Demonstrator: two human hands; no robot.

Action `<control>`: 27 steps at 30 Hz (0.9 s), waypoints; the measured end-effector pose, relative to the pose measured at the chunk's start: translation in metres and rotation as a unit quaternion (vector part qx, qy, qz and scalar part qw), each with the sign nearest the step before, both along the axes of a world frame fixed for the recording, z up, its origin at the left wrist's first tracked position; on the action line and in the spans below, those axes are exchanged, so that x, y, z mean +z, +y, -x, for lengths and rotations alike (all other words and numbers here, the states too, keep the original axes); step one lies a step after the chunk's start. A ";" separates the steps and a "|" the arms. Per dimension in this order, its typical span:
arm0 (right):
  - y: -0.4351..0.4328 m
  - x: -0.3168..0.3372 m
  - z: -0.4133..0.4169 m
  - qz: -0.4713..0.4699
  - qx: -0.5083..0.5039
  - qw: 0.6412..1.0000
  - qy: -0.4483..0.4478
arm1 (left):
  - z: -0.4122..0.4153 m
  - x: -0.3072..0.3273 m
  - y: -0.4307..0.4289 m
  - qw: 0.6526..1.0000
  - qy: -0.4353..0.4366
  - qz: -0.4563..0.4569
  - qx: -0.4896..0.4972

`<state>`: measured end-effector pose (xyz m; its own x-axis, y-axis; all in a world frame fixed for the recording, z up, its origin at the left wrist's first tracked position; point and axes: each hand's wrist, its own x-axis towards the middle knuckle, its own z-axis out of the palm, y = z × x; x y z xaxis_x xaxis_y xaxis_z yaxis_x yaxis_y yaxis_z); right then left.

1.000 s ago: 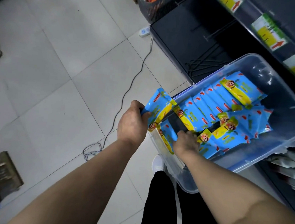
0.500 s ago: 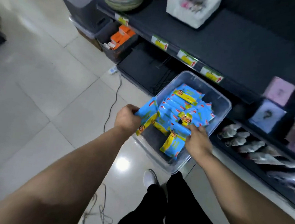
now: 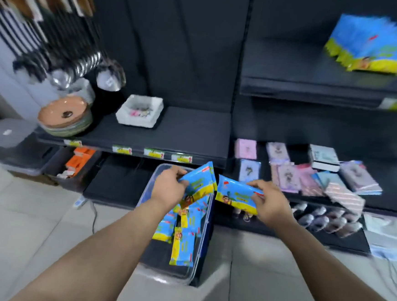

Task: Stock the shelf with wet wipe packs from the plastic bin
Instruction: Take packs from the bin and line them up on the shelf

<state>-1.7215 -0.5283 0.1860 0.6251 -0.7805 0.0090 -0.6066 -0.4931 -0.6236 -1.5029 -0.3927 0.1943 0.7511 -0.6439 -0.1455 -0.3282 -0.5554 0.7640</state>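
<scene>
The left hand (image 3: 168, 187) curls round the end of a blue-and-yellow bundle of wet wipe packs (image 3: 198, 184), which tilts up to the right. Blur hides how many packs it holds. The right hand (image 3: 270, 207) pinches a single pack (image 3: 235, 193) at its right end, thumb on top, with the pack lying nearly level. The two loads come close at their inner corners between the hands, but I cannot tell whether they touch.

Just below both hands the plastic bin (image 3: 206, 234) stands on the pale tiled floor (image 3: 33, 220). It is clear and thin-walled with rounded corners, and its far rim sits under the left hand. Loose packs (image 3: 183, 241), glossy and flat, are heaped against its right wall.

Beyond the left hand the front lip of a dark lower shelf (image 3: 170, 134) juts out, lined with yellow-green price labels (image 3: 153, 152). A broad stretch of its matt board shows above that lip. Far up and to the right of the right hand, the upper shelf (image 3: 316, 88) carries a standing row of stocked packs (image 3: 372, 45) at its right end. Its edge is a thick, dark band.

Left of the left hand, stacked round plates (image 3: 64, 118) and a white woven basket (image 3: 140, 111) sit on the lower shelf. Just beyond the right hand lie pastel card packets (image 3: 309, 173).
</scene>
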 end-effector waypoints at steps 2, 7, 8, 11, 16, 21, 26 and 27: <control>-0.012 0.014 0.018 0.004 -0.017 1.000 -0.005 | 0.010 0.020 -0.019 0.999 -0.026 0.017 -0.040; -0.046 0.057 0.066 0.061 -0.074 0.992 -0.081 | 0.050 0.064 -0.063 0.991 -0.089 0.079 -0.062; -0.053 0.066 0.078 0.064 -0.081 0.990 -0.094 | 0.061 0.072 -0.071 0.990 -0.102 0.081 -0.063; -0.078 0.086 0.115 0.080 -0.105 0.985 -0.112 | 0.098 0.091 -0.096 0.986 -0.130 0.082 -0.059; -0.125 0.108 0.182 0.098 -0.143 0.978 -0.114 | 0.160 0.119 -0.151 0.981 -0.158 0.097 -0.050; -0.164 0.131 0.237 0.119 -0.175 0.970 -0.119 | 0.208 0.151 -0.213 0.975 -0.144 0.160 -0.056; -0.201 0.159 0.266 0.142 -0.187 0.963 -0.131 | 0.235 0.190 -0.272 0.960 -0.142 0.237 -0.054; -0.209 0.165 0.269 0.148 -0.189 0.961 -0.136 | 0.238 0.197 -0.284 0.956 -0.142 0.251 -0.051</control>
<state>-1.9902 -0.7368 0.3506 0.2414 -0.8893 0.3884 -0.6112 -0.4502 -0.6510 -1.7414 -0.6765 0.3915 0.6436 -0.6509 0.4026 -0.5953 -0.0951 0.7978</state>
